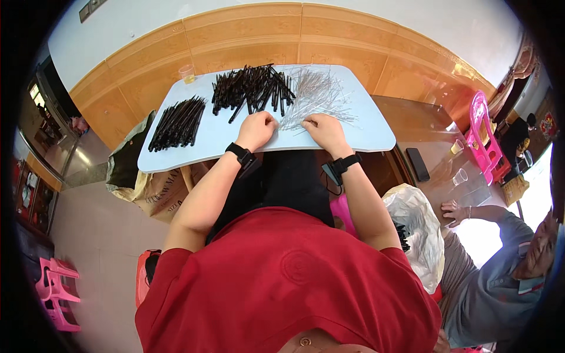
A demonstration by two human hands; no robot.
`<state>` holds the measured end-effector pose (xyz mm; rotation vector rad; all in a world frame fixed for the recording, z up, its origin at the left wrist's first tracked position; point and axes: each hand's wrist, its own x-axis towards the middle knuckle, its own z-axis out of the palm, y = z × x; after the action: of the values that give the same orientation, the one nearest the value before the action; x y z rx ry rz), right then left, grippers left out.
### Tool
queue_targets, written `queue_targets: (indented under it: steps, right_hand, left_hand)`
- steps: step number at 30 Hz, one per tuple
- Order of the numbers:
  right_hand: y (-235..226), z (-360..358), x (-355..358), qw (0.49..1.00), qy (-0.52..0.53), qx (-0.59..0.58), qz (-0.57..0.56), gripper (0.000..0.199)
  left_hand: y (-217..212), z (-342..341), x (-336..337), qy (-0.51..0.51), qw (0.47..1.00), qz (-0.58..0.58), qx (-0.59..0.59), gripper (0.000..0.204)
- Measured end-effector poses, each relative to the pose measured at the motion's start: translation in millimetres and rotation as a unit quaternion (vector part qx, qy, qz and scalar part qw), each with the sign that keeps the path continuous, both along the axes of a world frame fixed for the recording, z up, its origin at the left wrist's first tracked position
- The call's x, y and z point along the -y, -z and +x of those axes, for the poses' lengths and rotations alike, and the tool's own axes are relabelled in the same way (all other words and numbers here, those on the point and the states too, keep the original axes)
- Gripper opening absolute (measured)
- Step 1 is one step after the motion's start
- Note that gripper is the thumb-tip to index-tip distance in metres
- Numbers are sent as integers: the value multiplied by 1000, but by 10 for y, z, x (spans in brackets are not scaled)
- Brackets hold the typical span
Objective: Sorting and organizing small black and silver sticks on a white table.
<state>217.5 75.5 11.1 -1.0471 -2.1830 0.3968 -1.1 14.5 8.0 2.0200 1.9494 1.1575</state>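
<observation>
My left hand [256, 130] is closed, its fingers curled together at the near edge of the pale blue tabletop [220, 141]. Just in front of it lies a loose heap of thin black sticks [250, 91]. Across a small gap, my right hand [327, 133] is pinched closed at the near side of a scattered pile of thin clear sticks [318, 94]. Whatever either set of fingertips holds is too small or hidden to make out. Further left, a tidier bundle of black sticks [178, 123] lies side by side. Both wrists wear black bands.
A plastic cup [186, 73] stands at the far left corner. On the brown table [429, 141] to the right lie a phone [418, 164] and small cups. Beside me are a white plastic bag [421, 229], a brown sack [154, 191] and a seated person [494, 288].
</observation>
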Motion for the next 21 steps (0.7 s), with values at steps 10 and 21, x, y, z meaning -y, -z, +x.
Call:
queue_targets:
  steps: [10,21]
  right_hand:
    - [22,48,-58,1000,-5,-10,26,24]
    - [-764,208,360,926,-151,-259,-228,24]
  left_hand:
    - [47,96,-28,17,995,28,-95,24]
    - [-605,188,364,46,984,152,83,18]
